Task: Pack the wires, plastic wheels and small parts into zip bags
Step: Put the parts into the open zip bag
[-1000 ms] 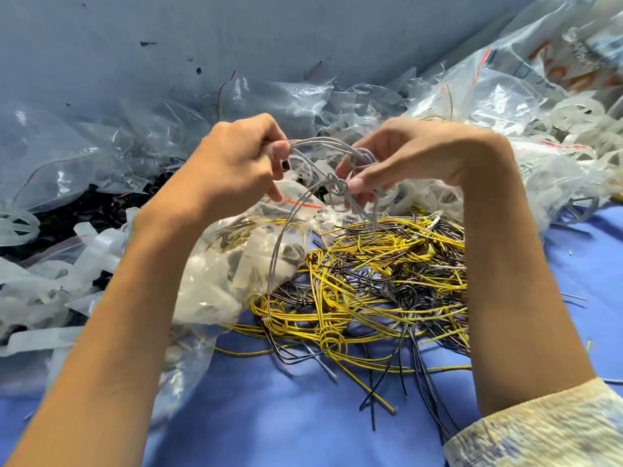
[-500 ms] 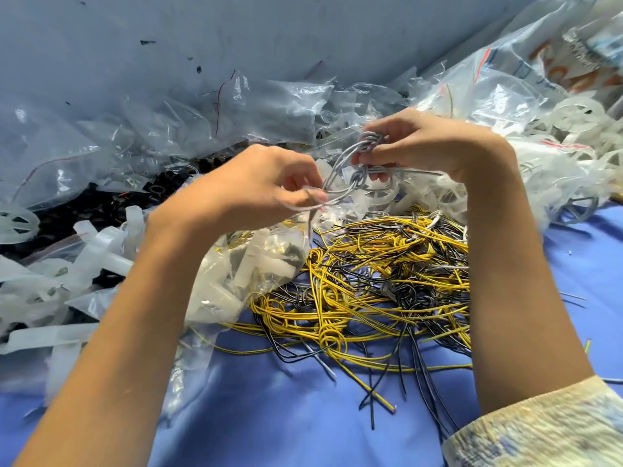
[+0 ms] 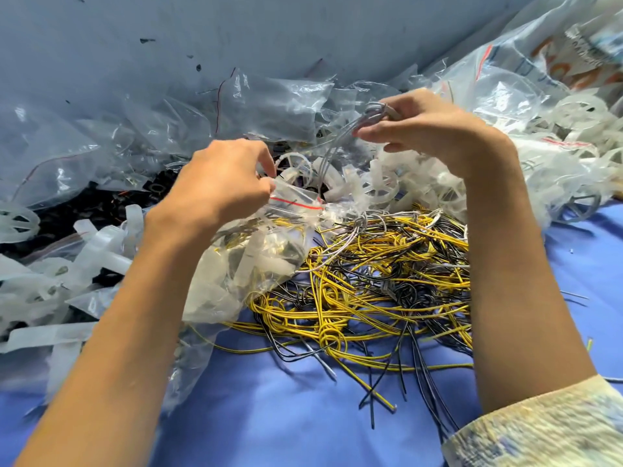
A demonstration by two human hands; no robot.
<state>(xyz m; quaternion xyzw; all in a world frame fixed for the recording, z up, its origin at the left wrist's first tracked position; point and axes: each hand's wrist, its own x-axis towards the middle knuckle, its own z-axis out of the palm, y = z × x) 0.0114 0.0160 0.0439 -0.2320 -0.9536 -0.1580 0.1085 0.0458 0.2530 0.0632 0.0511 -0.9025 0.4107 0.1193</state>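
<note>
My right hand (image 3: 424,128) pinches a coiled bundle of grey wire (image 3: 340,143) at its top, and the loops hang down toward the mouth of a clear zip bag (image 3: 269,244) with a red seal line. My left hand (image 3: 224,183) pinches the rim of that bag and holds it up. The bag holds white plastic strips and some wire. Below and to the right lies a tangled heap of yellow and black wires (image 3: 374,281) on the blue cloth (image 3: 286,416). White plastic wheels (image 3: 381,187) lie just behind the bag.
Several empty and filled clear bags (image 3: 269,102) are piled along the grey wall behind. White plastic strips (image 3: 97,244) and small black parts (image 3: 77,210) lie at the left. More wheels and bags (image 3: 573,129) are heaped at the right.
My left hand let go of the grey wire, moved down and took the zip bag's rim. My right hand lifted the wire bundle a little higher and to the right.
</note>
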